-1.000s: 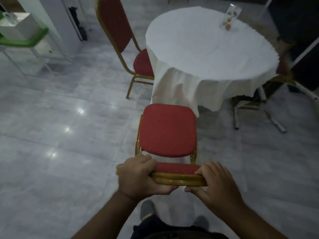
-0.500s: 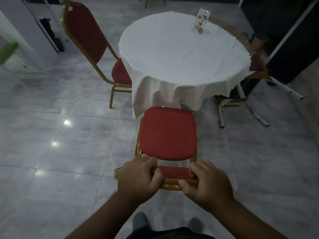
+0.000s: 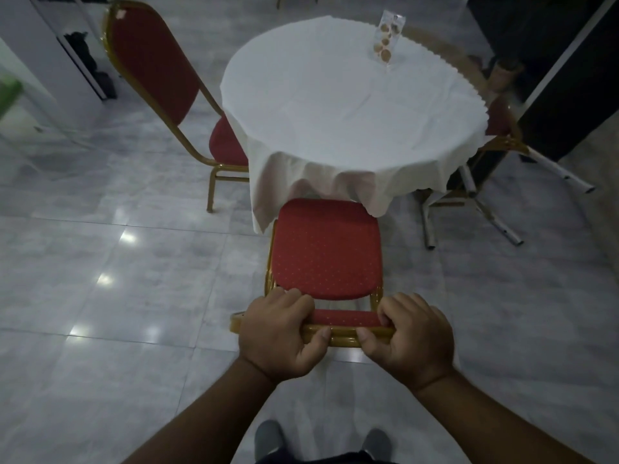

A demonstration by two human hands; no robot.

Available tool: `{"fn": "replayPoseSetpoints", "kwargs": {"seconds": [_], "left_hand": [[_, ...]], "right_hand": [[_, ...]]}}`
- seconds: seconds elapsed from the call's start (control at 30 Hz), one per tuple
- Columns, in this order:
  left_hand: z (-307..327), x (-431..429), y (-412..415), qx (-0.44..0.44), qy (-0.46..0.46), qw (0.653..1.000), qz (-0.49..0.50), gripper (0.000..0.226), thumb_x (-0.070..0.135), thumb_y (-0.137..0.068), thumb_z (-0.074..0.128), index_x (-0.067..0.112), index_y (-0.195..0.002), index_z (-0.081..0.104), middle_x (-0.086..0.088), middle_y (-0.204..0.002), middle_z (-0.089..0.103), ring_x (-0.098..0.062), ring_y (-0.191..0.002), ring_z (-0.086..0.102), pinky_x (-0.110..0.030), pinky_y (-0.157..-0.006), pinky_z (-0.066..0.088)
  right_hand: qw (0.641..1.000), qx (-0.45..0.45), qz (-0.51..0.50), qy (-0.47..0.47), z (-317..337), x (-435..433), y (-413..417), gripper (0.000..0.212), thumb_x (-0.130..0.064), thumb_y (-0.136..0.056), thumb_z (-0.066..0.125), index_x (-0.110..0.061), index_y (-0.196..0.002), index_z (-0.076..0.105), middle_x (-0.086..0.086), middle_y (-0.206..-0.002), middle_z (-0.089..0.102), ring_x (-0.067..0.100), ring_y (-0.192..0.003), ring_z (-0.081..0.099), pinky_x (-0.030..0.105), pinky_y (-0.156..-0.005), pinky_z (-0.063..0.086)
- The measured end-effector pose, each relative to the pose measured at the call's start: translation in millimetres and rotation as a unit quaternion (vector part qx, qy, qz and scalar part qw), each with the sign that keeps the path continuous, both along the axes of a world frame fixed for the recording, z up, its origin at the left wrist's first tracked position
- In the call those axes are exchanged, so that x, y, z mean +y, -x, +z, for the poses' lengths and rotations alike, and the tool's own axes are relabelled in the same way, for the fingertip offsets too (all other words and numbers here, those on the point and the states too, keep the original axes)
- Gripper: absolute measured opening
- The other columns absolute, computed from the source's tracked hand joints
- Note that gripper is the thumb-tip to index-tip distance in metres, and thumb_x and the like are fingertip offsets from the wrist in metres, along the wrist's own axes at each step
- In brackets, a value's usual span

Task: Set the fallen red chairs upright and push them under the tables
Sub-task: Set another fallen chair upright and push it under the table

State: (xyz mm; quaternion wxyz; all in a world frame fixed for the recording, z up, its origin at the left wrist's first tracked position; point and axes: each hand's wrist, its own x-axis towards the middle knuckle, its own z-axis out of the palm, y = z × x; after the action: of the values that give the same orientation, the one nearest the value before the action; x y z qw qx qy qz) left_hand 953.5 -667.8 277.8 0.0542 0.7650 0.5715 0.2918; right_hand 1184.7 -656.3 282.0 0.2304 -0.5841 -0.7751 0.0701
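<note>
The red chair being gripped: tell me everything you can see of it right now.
The red chair stands upright on the grey tiled floor, facing the round table. Its padded seat is red fabric with small pale dots on a gold, metal-looking frame. The seat's front edge sits just under the hanging white tablecloth. The left hand and right hand grip the backrest's top rail. Legs are mostly hidden.

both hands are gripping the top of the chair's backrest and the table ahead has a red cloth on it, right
Not quite. The head view shows a white cloth on the table, not red. The rest holds: the left hand and right hand both grip the top of the chair backrest.
</note>
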Motion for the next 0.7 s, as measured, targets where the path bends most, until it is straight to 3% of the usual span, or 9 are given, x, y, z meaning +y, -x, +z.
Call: {"fn": "replayPoseSetpoints", "kwargs": {"seconds": [0.2,0.7], "left_hand": [[-9,25,-1,0.017,-0.009,0.999,0.026,0.042,0.061,-0.081,0.051,0.021,-0.07,0.051,0.006,-0.066,0.049,-0.016,-0.058,0.042,-0.031,-0.051,0.039],[-11,65,0,0.036,-0.017,0.998,0.043,0.046,0.063,-0.083,0.043,0.019,-0.068,0.046,0.005,-0.065,0.043,-0.015,-0.059,0.033,-0.028,-0.052,0.028]], "right_hand": [[1.0,0.007,-0.014,-0.008,-2,23,2,0.047,-0.071,-0.078,0.045,-0.027,-0.064,0.035,-0.01,-0.062,0.037,0.015,-0.058,0.037,0.027,-0.055,0.023],[0.999,0.008,-0.033,-0.021,-3,59,6,0.048,-0.071,-0.081,0.038,-0.026,-0.064,0.036,-0.009,-0.06,0.038,0.017,-0.058,0.037,0.027,-0.056,0.019]]}}
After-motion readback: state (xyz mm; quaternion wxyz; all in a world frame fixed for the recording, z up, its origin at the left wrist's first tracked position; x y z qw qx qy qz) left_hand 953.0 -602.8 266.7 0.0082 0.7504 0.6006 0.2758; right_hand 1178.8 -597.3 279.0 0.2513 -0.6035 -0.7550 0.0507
